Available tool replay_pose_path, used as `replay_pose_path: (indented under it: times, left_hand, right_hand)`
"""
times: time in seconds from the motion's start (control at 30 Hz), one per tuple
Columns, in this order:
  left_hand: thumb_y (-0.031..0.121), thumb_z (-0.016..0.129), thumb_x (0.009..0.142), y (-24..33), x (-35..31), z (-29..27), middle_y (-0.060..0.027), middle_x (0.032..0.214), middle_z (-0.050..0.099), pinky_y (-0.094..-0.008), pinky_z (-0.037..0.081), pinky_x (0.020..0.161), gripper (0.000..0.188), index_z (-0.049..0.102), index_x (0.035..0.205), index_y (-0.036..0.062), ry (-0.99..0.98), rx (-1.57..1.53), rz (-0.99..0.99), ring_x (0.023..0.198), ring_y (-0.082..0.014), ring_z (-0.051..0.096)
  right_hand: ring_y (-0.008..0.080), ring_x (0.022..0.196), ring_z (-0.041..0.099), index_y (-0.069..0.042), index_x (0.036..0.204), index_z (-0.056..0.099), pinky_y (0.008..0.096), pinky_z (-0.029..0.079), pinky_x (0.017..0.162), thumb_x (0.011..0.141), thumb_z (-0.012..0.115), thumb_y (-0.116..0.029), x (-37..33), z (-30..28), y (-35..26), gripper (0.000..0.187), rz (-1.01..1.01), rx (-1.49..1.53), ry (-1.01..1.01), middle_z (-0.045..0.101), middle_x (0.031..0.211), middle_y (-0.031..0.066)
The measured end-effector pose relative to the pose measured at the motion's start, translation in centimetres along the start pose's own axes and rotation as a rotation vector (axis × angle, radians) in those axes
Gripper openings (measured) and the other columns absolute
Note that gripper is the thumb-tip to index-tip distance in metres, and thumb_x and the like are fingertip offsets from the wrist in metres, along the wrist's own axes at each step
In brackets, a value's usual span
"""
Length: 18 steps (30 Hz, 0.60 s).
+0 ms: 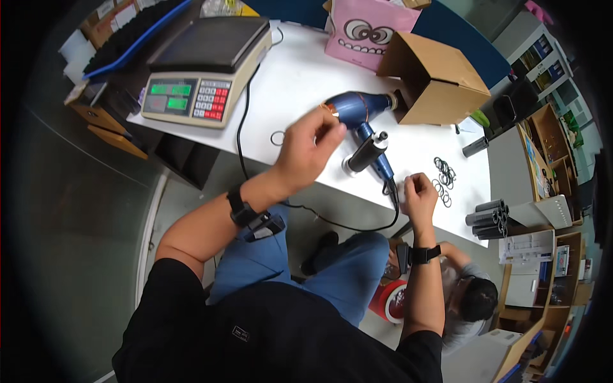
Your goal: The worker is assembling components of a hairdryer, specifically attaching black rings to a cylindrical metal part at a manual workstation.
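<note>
The left hand (308,150) hovers over the white tabletop (294,83) with its fingers curled in and the fingertips pinched together against the rear end of a blue hair dryer (357,108); whether something small sits between those fingertips I cannot tell. The right hand (418,193) is near the front edge of the tabletop, fingers drawn in to a loose fist with thumb and forefinger pinched, and what it grips is too small to make out.

The hair dryer lies on its side just to the right of the left hand, its barrel pointing right toward an open cardboard box (437,80), its handle running toward the near edge. A black cylindrical nozzle (367,153) lies over the handle, between the two hands. The black cord (338,223) hangs off the near edge below the right hand.

A scatter of black rubber rings (444,179) lies just to the right of the right hand, and a single ring (278,138) lies just left of the left hand.

At the far left stands a beige weighing scale (204,70) with green displays and a keypad of white and red keys. At the far side a pink paper bag (367,32) with cartoon eyes and a toothy grin stands beside the cardboard box, which lies tipped with its flaps open. More black cylinders (488,217) are stacked at the right, off the tabletop.
</note>
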<state>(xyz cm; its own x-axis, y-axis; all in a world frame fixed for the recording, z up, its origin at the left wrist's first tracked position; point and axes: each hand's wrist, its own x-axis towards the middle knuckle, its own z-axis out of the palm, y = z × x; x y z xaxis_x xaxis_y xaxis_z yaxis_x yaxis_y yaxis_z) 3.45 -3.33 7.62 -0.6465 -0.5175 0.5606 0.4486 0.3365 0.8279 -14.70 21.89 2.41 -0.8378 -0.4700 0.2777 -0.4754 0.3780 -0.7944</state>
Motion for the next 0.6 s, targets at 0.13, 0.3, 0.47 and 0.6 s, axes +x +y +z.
replay_pose_path:
  times: [0.13, 0.3, 0.47, 0.6]
  left_hand:
    - [0.019, 0.065, 0.099, 2.4, 9.4, -1.6, -0.0051, 0.079, 0.067, -0.0306, 0.050, 0.066, 0.020, 0.066, 0.096, -0.0003, -0.011, 0.141, -0.003, 0.071, -0.0131, 0.062]
    - [0.022, 0.063, 0.099, 0.1, 22.8, -0.8, -0.0083, 0.091, 0.073, -0.0278, 0.054, 0.078, 0.026, 0.071, 0.111, 0.0002, -0.073, 0.644, 0.257, 0.086, -0.0140, 0.071]
    - [0.023, 0.055, 0.092, -4.5, 36.4, 1.5, -0.0255, 0.103, 0.074, -0.0473, 0.057, 0.090, 0.035, 0.076, 0.108, 0.0008, -0.106, 0.973, 0.528, 0.098, -0.0427, 0.072]
    - [0.013, 0.055, 0.092, -6.9, 39.4, 3.5, -0.0251, 0.094, 0.073, -0.0454, 0.057, 0.078, 0.026, 0.077, 0.098, 0.0010, -0.160, 1.086, 0.270, 0.088, -0.0405, 0.073]
  right_hand:
    - [0.0054, 0.058, 0.047, 0.001, 0.083, 0.062, 0.0243, 0.040, 0.054, 0.094, 0.068, -0.013, -0.4, 0.3, -0.3, 0.018, -0.045, -0.013, 0.025, 0.055, 0.064, -0.0009]
    - [0.0078, 0.057, 0.049, 0.001, 0.083, 0.063, 0.0259, 0.042, 0.055, 0.092, 0.070, -0.014, -0.6, 0.4, -0.9, 0.019, -0.053, -0.023, 0.062, 0.057, 0.063, 0.0021]
    - [0.0177, 0.056, 0.058, 0.000, 0.081, 0.065, 0.0316, 0.048, 0.058, 0.087, 0.072, -0.017, -0.4, 0.4, -0.9, 0.019, -0.103, -0.094, 0.104, 0.062, 0.064, 0.0095]
    - [0.0274, 0.058, 0.062, 0.000, 0.080, 0.065, 0.0355, 0.051, 0.060, 0.084, 0.072, -0.018, -0.2, -0.4, -0.5, 0.020, -0.056, -0.157, 0.144, 0.065, 0.068, 0.0145]
